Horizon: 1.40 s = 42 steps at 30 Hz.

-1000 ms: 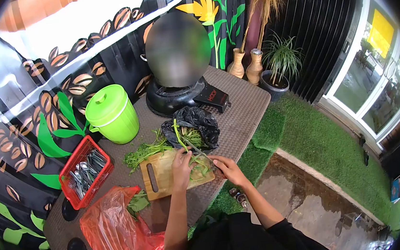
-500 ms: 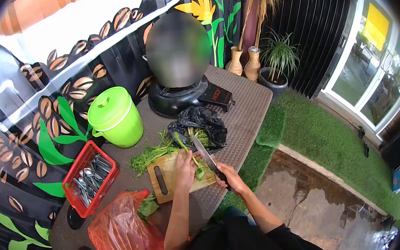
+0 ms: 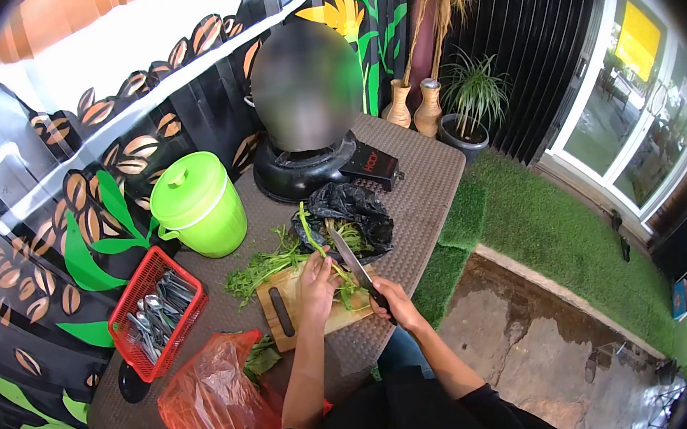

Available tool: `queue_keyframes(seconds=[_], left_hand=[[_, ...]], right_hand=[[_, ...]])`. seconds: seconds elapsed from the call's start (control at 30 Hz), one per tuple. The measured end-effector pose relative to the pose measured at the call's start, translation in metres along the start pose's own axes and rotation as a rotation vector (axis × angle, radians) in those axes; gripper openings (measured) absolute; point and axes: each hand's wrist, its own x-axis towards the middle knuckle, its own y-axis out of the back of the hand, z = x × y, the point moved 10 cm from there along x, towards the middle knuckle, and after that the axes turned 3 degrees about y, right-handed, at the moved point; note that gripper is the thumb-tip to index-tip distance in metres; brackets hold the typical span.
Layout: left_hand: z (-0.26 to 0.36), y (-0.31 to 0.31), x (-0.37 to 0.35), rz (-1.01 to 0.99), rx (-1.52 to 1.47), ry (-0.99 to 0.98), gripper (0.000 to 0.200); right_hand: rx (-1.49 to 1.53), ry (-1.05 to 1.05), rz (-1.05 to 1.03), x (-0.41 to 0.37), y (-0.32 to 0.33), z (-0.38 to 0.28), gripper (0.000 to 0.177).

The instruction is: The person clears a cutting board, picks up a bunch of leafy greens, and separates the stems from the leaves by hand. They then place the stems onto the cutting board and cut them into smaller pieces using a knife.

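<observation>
Here, left hand [image 3: 316, 282] pinning greens [image 3: 270, 263], right hand [image 3: 395, 302] clutching knife [image 3: 346, 256] just beside

Greens [image 3: 262, 265] partly hidden (under left hand [image 3: 317, 281]).

Bright green greens [image 3: 270, 263] on a tan wooden cutting board [image 3: 347, 317]; knife [image 3: 348, 259] has a silver blade and black handle; glossy black bag [image 3: 351, 209]. Lime-green bucket [image 3: 198, 204], red mesh basket [image 3: 180, 336] of silver cutlery [image 3: 154, 307], translucent orange-red bag [image 3: 209, 409], grey-brown woven-textured worktop [image 3: 420, 190]. Backdrop [image 3: 105, 146] is black and white with a brown coffee-bean print, green leaves and a yellow flower.
</observation>
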Motion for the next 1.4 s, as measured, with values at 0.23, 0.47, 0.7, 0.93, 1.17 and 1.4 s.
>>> queue_keyframes(seconds=[0.23, 0.47, 0.7, 0.93, 1.17, 1.4], left_hand=[[0.003, 0.005, 0.003, 0.066, -0.007, -0.026, 0.027], [0.000, 0.003, 0.002, 0.074, -0.036, -0.005, 0.027], [-0.010, -0.001, 0.005, 0.004, 0.009, 0.029, 0.031], [-0.014, -0.009, 0.007, -0.029, -0.017, 0.023, 0.035], [-0.016, -0.002, 0.007, 0.004, 0.038, 0.001, 0.033], [-0.024, -0.001, 0.005, -0.029, -0.066, -0.079, 0.036]], right_hand=[[-0.129, 0.112, 0.047, 0.003, 0.010, -0.014, 0.033], [-0.161, 0.091, 0.013, 0.006, 0.010, -0.006, 0.034], [-0.132, 0.129, 0.007, 0.011, 0.007, -0.006, 0.039], [-0.195, 0.188, 0.047, 0.018, 0.013, -0.003, 0.038], [-0.208, 0.173, 0.018, 0.017, 0.003, -0.005, 0.039], [-0.275, 0.226, 0.174, 0.020, 0.010, 0.000, 0.036]])
